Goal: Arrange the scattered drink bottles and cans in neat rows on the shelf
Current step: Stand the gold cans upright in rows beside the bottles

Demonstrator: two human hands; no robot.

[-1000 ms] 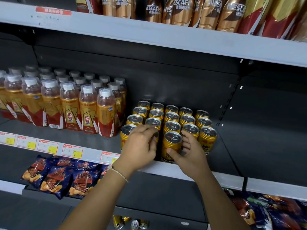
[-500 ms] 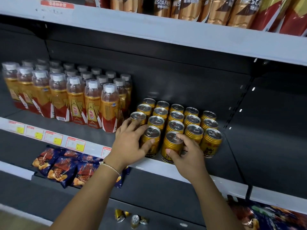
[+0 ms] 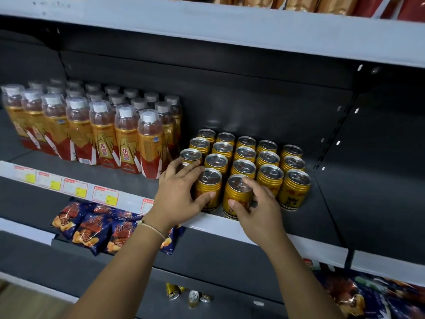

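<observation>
The left hand [image 3: 181, 192] clasps one front can [image 3: 208, 188]; the right hand [image 3: 257, 207] clasps the next can [image 3: 236, 194], at the shelf [image 3: 253, 229] edge. Bottles [image 3: 101, 134] crowd nine o'clock; more cans [image 3: 248, 153] block twelve o'clock.

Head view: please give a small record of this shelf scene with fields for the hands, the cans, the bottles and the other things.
left hand: left hand grips a front gold can
right hand: right hand holds the next gold can
cans: upright in rows on the middle shelf
bottles: orange bottles stand in rows left of the cans
below: snack bags; loose cans on the lowest shelf
</observation>
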